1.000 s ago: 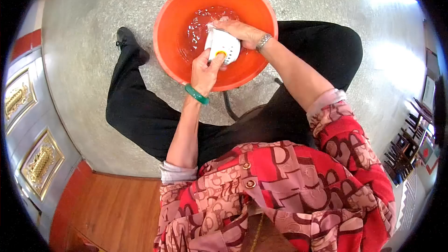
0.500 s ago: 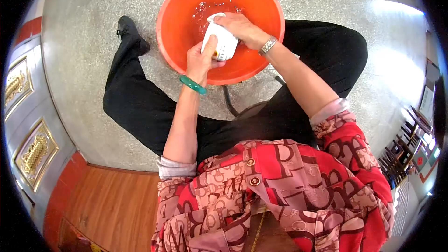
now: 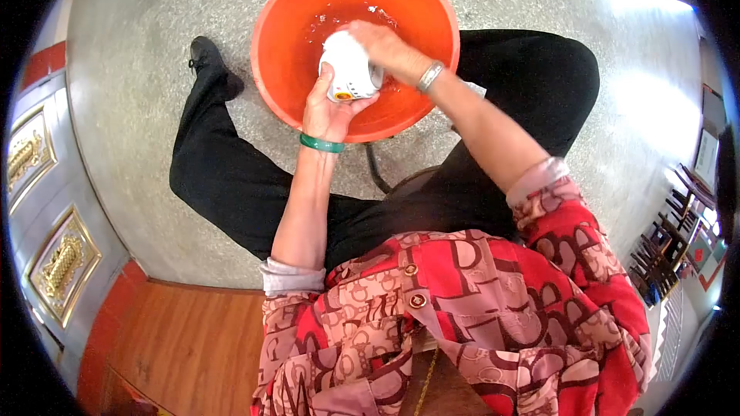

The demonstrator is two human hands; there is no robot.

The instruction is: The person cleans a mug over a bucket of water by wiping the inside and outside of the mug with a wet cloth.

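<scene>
The left hand (image 3: 325, 115) has its grip closed about the near end of the white piece (image 3: 344, 60), held over the orange basin (image 3: 279, 50); the right hand (image 3: 381, 45) (blurred, so I cannot tell its hold) overlaps the far end; wetness or a hard push could make the piece slip

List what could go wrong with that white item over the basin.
The white item might slip into the water: the left hand supports it, while the blurred right hand's grip is unclear.
The metal wristband sits above the basin, so a splash could wet it.
The green bangle looks close to the basin's rim and may knock against it.
</scene>
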